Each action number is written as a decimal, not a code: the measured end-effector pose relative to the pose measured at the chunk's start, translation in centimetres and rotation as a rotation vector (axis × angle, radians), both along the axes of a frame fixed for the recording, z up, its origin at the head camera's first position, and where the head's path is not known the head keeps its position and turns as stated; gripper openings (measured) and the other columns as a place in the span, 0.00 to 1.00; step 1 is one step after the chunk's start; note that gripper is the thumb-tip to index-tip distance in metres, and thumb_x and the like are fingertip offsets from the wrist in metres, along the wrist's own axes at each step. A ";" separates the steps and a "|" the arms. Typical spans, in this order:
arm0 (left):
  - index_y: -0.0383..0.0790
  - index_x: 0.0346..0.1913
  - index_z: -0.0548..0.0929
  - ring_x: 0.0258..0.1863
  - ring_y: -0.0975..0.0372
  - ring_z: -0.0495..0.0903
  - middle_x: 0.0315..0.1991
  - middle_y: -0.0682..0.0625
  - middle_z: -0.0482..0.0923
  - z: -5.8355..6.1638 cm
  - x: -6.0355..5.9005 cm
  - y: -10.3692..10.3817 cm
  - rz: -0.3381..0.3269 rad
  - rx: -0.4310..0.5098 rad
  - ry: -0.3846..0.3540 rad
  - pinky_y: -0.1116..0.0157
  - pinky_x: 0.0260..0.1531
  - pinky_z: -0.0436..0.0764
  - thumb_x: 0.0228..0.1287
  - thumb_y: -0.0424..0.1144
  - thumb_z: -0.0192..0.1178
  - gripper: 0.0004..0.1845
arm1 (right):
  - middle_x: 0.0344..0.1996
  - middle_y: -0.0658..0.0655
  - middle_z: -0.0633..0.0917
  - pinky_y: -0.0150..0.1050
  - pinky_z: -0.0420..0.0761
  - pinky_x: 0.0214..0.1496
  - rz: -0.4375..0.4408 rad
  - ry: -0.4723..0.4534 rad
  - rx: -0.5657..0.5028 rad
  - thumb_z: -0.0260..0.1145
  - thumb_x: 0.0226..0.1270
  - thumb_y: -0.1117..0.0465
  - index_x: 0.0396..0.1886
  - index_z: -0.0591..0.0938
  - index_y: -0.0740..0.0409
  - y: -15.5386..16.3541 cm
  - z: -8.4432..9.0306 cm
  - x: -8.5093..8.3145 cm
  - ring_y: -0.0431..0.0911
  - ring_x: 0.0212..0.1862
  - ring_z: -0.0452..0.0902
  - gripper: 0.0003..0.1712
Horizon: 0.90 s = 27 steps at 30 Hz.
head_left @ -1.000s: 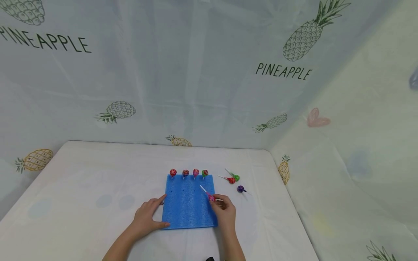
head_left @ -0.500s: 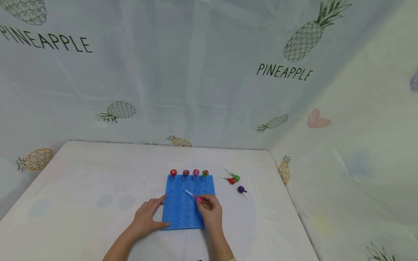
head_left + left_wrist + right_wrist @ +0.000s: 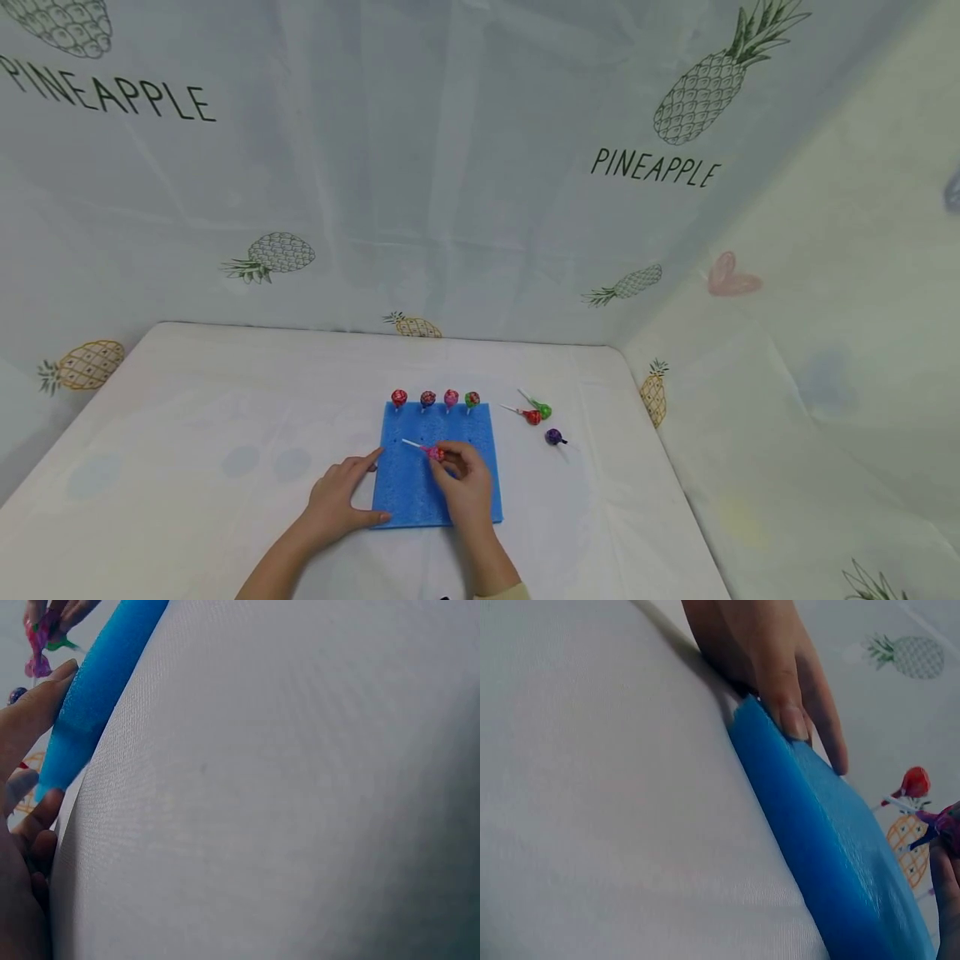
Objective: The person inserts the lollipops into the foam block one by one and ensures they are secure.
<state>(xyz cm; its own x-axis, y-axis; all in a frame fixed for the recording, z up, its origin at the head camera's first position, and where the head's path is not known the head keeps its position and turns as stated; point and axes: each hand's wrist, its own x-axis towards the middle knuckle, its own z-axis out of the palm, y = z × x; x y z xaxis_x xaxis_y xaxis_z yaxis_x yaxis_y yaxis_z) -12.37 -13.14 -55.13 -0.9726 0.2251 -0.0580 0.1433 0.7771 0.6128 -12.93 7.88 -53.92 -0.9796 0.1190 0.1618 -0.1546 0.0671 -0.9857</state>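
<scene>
Pink-wrapped lollipop [image 3: 434,452] sits pinched at its head in the curled fingers [image 3: 453,457] of the right hand [image 3: 465,487], its white stick slanting out to the left over the middle of the blue foam block [image 3: 411,492]. That block lies near the front edge of the counter [image 3: 187,433]. Along its left edge rests the left hand [image 3: 341,493], fingers straight, thumb at the front corner. Four lollipops [image 3: 436,398] stand along the block's far edge.
</scene>
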 end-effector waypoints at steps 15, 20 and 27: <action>0.44 0.71 0.67 0.50 0.53 0.72 0.53 0.50 0.76 -0.4 -0.1 -0.2 -0.012 0.016 0.038 0.47 0.46 0.73 0.39 0.65 0.75 0.55 | 0.43 0.52 0.82 0.40 0.80 0.51 -0.007 0.005 0.112 0.71 0.61 0.68 0.44 0.85 0.56 -2.0 0.4 -0.1 0.47 0.47 0.79 0.11; 0.45 0.71 0.67 0.50 0.53 0.71 0.54 0.51 0.75 -0.5 -0.1 -0.2 -0.006 0.011 0.030 0.46 0.46 0.73 0.38 0.66 0.75 0.56 | 0.42 0.47 0.82 0.36 0.80 0.50 0.011 -0.023 0.169 0.71 0.61 0.67 0.42 0.86 0.55 -2.1 0.7 -0.4 0.43 0.46 0.79 0.10; 0.45 0.71 0.67 0.49 0.55 0.72 0.53 0.52 0.75 -0.8 -0.1 -0.2 -0.014 0.008 0.049 0.49 0.43 0.73 0.38 0.66 0.74 0.56 | 0.40 0.42 0.81 0.32 0.79 0.48 0.043 -0.059 0.336 0.72 0.61 0.65 0.43 0.87 0.53 -2.2 2.0 -1.0 0.39 0.45 0.78 0.10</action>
<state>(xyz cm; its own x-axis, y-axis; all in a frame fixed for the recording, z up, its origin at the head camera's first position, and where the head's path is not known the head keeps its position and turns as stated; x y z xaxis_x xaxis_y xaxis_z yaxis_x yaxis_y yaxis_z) -12.52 -13.38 -55.95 -0.9710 0.2390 -0.0084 0.1843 0.7700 0.6109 -13.89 5.64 -51.92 -0.9915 0.0269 0.1276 -0.1076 0.3844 -0.9169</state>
